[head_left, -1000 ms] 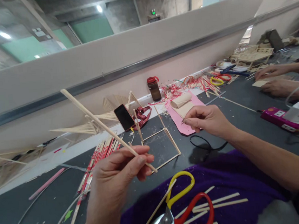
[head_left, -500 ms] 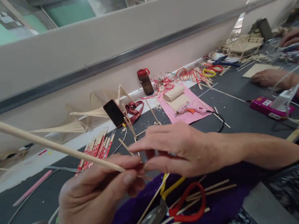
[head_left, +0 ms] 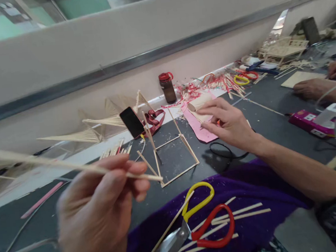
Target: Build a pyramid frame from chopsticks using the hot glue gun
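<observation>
Head view: the left hand [head_left: 100, 207] clamps a pale stick [head_left: 64, 165] between thumb and fingers, the long end running out of view leftward, the short end at one corner of the stick frame [head_left: 180, 174] (touching or not, I cannot tell). Right of that grip, lower, lie scissors [head_left: 184, 230]. Dark tabletop [head_left: 200, 148] separates frame from pink sheet [head_left: 196, 129], where the right hand [head_left: 230, 124] is, its hold unclear.

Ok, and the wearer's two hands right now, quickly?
Left hand: closed, holding a thin wooden stick.
Right hand: open, fingers parted, at the pink sheet; whether it touches anything there cannot be told.
</observation>
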Demonstrator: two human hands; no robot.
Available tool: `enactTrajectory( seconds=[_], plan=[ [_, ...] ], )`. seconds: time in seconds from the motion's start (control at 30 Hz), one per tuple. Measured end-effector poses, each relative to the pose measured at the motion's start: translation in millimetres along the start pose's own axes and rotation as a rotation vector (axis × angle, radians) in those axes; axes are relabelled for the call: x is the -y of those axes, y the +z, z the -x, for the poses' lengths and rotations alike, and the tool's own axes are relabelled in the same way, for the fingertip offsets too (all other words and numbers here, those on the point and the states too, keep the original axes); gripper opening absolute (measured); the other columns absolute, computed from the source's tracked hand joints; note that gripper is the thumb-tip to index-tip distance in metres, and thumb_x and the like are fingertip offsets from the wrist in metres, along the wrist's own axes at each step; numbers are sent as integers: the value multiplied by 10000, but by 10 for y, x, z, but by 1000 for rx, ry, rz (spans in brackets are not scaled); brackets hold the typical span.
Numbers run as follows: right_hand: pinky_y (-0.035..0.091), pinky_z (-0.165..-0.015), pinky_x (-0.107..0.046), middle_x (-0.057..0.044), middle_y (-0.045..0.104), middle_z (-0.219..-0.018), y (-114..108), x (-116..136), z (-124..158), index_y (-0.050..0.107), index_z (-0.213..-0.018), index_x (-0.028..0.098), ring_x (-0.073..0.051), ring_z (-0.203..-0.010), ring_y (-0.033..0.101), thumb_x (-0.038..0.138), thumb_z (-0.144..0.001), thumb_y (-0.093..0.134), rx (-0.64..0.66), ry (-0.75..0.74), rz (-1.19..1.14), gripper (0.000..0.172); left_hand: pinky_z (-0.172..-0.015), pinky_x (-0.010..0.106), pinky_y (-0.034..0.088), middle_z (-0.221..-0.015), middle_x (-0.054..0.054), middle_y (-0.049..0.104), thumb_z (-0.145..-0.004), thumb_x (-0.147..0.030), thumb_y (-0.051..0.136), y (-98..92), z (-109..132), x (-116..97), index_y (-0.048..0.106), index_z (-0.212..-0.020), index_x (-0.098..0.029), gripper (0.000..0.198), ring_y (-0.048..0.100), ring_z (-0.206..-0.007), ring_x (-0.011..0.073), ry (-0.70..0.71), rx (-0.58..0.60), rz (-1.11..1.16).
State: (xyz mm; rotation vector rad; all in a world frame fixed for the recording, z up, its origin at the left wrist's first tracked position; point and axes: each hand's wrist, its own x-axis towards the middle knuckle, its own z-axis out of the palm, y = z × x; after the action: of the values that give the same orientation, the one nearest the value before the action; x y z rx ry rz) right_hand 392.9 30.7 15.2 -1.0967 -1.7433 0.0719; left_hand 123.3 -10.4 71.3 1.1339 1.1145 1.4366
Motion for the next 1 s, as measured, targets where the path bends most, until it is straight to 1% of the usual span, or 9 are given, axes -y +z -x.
enactTrajectory(
  seconds=[0.07, 0.17, 0.27, 0.37, 0.43, 0.53, 0.63, 0.9, 1.0],
  plan=[
    [504, -591, -243, -74, 577, -1109, -28, -113, 15, 626, -1106, 209, -110, -720, 571, 221, -803, 592, -127, 67, 42, 304, -377, 155, 455, -633, -8, 700, -618, -313, 786, 128, -105, 66, 712, -782, -229, 198, 577, -447, 90, -17, 100, 59],
    [461, -508, -212, -17, 636, -815, -93, -91, 36, 657, -985, 203, -84, -565, 535, 245, -831, 561, -152, 208, -82, 187, -397, 137, 458, -689, 30, 717, -660, -262, 764, 176, -271, 212, 713, -827, -179, 193, 607, -500, 93, -110, 180, 71],
    [407, -448, -189, 22, 595, -594, -98, 133, 94, 670, -815, 182, -69, -462, 489, 250, -836, 551, 57, 304, -277, 139, -413, 137, 467, -705, 38, 717, -676, -242, 754, 150, -347, 318, 707, -845, -156, 196, 617, -521, 94, -141, 204, 65],
    [411, -467, -172, 18, 620, -629, 19, 390, 176, 676, -820, 172, -60, -482, 508, 218, -838, 532, 353, 301, -426, 152, -433, 141, 477, -726, 38, 719, -698, -233, 737, 151, -332, 369, 702, -864, -152, 188, 627, -537, 95, -142, 225, 45],
    [425, -490, -168, 11, 639, -703, 144, 500, 226, 676, -887, 170, -54, -506, 529, 217, -853, 509, 487, 318, -502, 177, -442, 144, 479, -743, 37, 721, -718, -233, 721, 170, -301, 398, 698, -876, -157, 177, 634, -551, 97, -130, 250, 29],
    [432, -488, -174, 8, 620, -743, 333, 549, 276, 659, -951, 166, -61, -522, 547, 288, -863, 517, 606, 401, -648, 206, -460, 153, 486, -758, 38, 723, -746, -243, 698, 204, -248, 448, 695, -889, -164, 164, 637, -564, 99, -115, 303, 2],
    [429, -467, -176, 18, 577, -702, 445, 511, 300, 636, -886, 155, -70, -518, 540, 350, -850, 543, 624, 463, -736, 219, -484, 169, 501, -758, 33, 724, -763, -258, 683, 227, -191, 474, 699, -902, -179, 161, 639, -575, 104, -106, 354, -51],
    [404, -483, -153, 19, 605, -666, 333, 462, 289, 653, -849, 137, -58, -510, 539, 328, -849, 549, 616, 279, -491, 218, -505, 191, 518, -734, 26, 728, -700, -320, 725, 256, -84, 397, 737, -815, -189, 174, 631, -555, 119, 28, 356, -462],
    [410, -563, -167, 0, 649, -695, 204, 214, 188, 673, -815, 140, -78, -600, 566, 304, -834, 564, 632, 196, -325, 198, -508, 206, 520, -711, 25, 721, -722, -322, 697, 275, -68, 377, 730, -809, -182, 167, 639, -567, 134, 47, 295, -451]
  ],
)
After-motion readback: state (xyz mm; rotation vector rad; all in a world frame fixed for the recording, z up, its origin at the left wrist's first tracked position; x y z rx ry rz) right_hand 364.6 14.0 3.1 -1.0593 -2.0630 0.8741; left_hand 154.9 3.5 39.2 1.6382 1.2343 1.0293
